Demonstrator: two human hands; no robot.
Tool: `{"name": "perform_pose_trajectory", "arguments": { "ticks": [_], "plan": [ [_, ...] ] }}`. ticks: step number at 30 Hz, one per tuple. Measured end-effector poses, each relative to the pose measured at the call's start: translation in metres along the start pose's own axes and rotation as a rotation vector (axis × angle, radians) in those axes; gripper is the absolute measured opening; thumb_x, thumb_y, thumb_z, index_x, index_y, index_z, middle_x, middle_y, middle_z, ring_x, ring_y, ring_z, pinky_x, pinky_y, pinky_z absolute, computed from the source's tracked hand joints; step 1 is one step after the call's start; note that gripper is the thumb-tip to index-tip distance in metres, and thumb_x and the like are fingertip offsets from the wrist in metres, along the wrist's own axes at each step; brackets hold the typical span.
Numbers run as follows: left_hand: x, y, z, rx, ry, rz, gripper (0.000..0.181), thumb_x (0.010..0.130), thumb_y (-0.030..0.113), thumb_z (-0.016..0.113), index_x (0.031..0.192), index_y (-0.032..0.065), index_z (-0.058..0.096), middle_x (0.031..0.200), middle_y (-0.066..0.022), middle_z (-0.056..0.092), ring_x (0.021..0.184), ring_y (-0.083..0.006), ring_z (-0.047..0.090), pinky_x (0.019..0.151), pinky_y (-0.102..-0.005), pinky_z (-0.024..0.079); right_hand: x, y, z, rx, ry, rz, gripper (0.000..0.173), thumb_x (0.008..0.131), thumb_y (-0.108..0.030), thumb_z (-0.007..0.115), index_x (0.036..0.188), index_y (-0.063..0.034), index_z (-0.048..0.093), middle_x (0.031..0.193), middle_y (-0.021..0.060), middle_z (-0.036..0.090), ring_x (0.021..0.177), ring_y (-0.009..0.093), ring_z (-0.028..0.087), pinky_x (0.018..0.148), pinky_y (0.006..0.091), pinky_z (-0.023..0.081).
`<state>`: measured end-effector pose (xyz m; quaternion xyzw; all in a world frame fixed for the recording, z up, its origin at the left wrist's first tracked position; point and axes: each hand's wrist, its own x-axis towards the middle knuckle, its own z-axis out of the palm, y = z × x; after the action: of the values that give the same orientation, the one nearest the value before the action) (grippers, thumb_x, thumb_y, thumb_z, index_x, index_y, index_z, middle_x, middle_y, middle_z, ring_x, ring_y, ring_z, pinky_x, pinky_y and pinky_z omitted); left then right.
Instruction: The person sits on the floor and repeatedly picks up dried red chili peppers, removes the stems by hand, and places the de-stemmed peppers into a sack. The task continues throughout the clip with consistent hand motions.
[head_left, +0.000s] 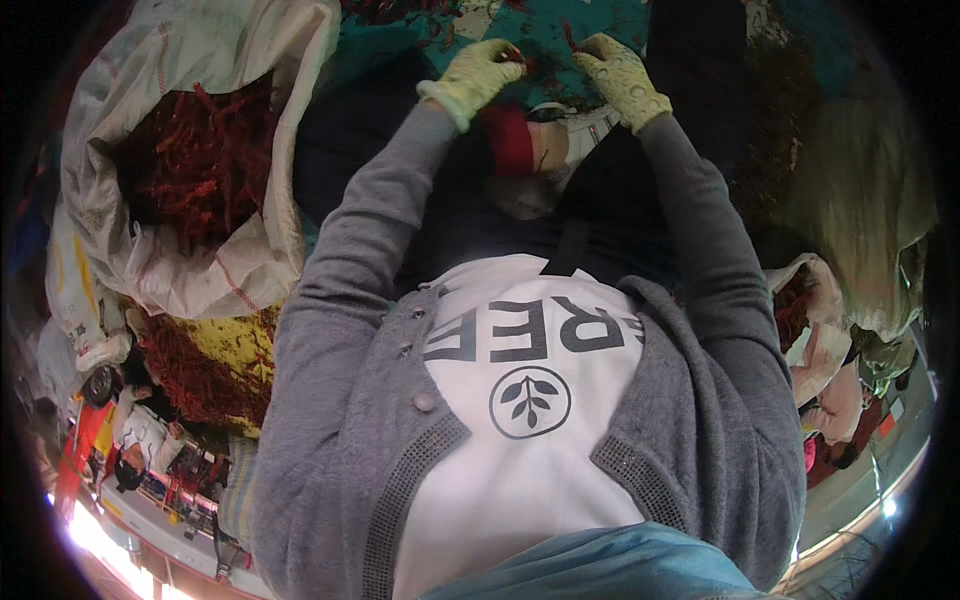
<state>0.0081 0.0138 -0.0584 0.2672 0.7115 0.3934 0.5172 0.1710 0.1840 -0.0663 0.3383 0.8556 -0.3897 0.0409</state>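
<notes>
My left hand (474, 76), in a pale yellow work glove, has its fingers curled around a small red piece (514, 55), seemingly a dried chili pepper. Facing it, my right hand (624, 79) wears a matching glove and pinches a slender dried red chili pepper (568, 34) between thumb and fingers. Both hands are held apart above a teal ground sheet (551, 75) strewn with red bits. Below them, between my dark-clad legs, lie a red and white object (514, 142) and a pale printed piece (592, 133), both partly hidden.
A large white woven sack (247, 274) full of dried red chilies (202, 161) stands open at my left. Behind it, more chilies (187, 364) lie on a yellow sheet (244, 345). At my right are a draped sack (855, 217) and a smaller open sack (825, 322). Another person (142, 442) is at lower left.
</notes>
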Motion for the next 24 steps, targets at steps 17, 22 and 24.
{"name": "perform_pose_trajectory", "arguments": {
  "ticks": [17, 22, 24],
  "plan": [
    [-0.135, 0.016, -0.001, -0.492, 0.099, -0.040, 0.027, 0.090, 0.021, 0.064, 0.112, 0.0050, 0.058, 0.090, -0.0016, 0.061, 0.073, -0.0082, 0.056, 0.063, -0.0211, 0.047, -0.115, -0.095, 0.013, 0.234, -0.458, -0.299, 0.028, 0.091, -0.025, 0.060, 0.107, -0.0028, 0.062, 0.098, 0.0131, 0.066, 0.091, 0.027, 0.063, 0.080, 0.0373, 0.051],
    [-0.207, 0.021, -0.150, -0.042, 0.862, 0.219, 0.025, 0.087, 0.017, 0.068, 0.106, 0.0025, 0.060, 0.090, -0.0039, 0.061, 0.076, -0.0116, 0.057, 0.068, -0.0257, 0.049, -0.062, -0.006, 0.008, -0.011, -0.081, -0.166, 0.017, 0.092, -0.017, 0.057, 0.103, -0.0034, 0.061, 0.096, 0.0106, 0.067, 0.086, 0.024, 0.063, 0.076, 0.0327, 0.051],
    [-0.234, -0.001, -0.233, 0.736, 0.974, 0.153, 0.042, 0.085, 0.023, 0.070, 0.119, 0.0039, 0.057, 0.114, -0.0130, 0.060, 0.103, -0.0247, 0.058, 0.089, -0.0352, 0.047, -0.038, -0.004, 0.008, -0.116, -0.071, -0.115, 0.020, 0.093, -0.021, 0.055, 0.104, -0.0046, 0.059, 0.104, 0.0120, 0.064, 0.093, 0.029, 0.062, 0.081, 0.0387, 0.050]
  ]
}}
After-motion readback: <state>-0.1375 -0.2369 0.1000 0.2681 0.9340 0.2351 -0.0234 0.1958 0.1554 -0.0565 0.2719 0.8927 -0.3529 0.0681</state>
